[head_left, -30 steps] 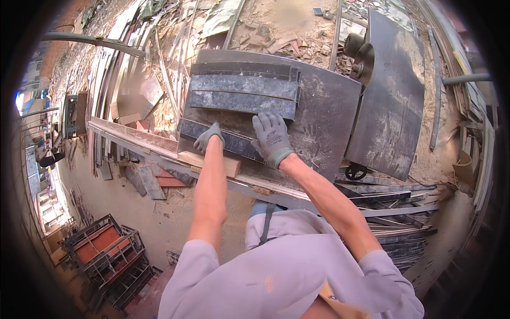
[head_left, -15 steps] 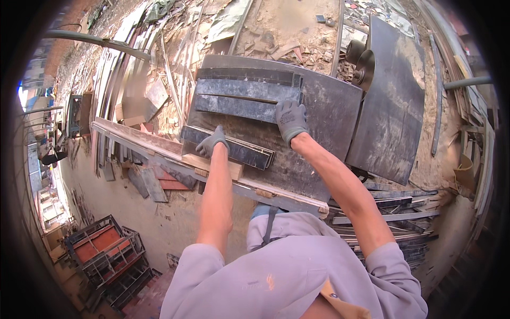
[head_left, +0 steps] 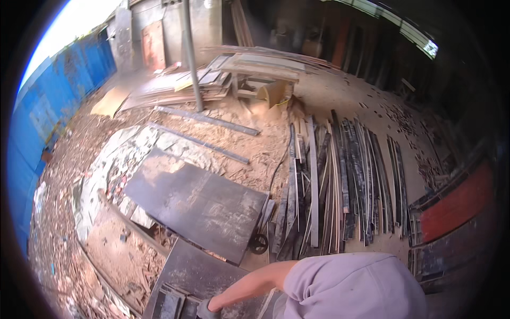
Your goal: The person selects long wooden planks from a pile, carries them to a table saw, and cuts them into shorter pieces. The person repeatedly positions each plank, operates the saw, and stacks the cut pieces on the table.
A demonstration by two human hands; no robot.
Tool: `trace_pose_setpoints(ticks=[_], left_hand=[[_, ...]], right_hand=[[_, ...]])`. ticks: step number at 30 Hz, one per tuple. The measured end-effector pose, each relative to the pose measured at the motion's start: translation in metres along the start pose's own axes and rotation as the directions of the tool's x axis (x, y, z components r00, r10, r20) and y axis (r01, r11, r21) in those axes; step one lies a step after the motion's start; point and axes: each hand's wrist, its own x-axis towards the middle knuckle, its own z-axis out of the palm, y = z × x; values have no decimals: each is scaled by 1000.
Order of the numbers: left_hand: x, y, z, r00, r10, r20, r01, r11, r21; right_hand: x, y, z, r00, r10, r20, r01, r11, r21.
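My right hand (head_left: 208, 309), in a grey glove, is at the bottom edge of the head view, its bare forearm reaching in from the right. It is beside dark strips of board (head_left: 171, 303) that lie on a dark work surface (head_left: 199, 268). The frame edge cuts off its fingers, so their grip cannot be made out. My left hand is out of view. Beyond the work surface stretches a large dark panel (head_left: 199, 196), scuffed and dusty, with a round black wheel (head_left: 258, 243) at its near right corner.
Many long dark strips (head_left: 313, 186) lie on the ground to the right. Near the right edge stands a red-panelled frame (head_left: 459, 202). Farther back are a wooden bench (head_left: 260, 69), stacked sheets (head_left: 170, 90) and an upright pole (head_left: 191, 58). A blue fence (head_left: 58, 106) borders the left.
My view has swung to the right, bringing the large panel and ground strips to the middle. My left hand has gone out of view; my right hand now shows only at the bottom edge.
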Motion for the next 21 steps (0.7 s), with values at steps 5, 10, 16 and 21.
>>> trace_pose_setpoints(ticks=[5, 10, 16, 21], left_hand=[[-75, -2, 74, 907, -35, 419, 45, 999, -15], [-105, -6, 78, 797, -98, 596, 136, 991, -19], [-124, 20, 99, 698, 7, 716, 111, 987, -118], [-132, 31, 113, 670, 159, 725, -21, 980, -196]], right_hand=[[-165, 76, 53, 878, 251, -407, 23, 827, 561], [-265, 64, 133, 695, 466, -548, 109, 685, 720], [-330, 36, 151, 742, 531, -409, -42, 646, 762], [-336, 60, 202, 723, 478, -499, 112, 631, 768]])
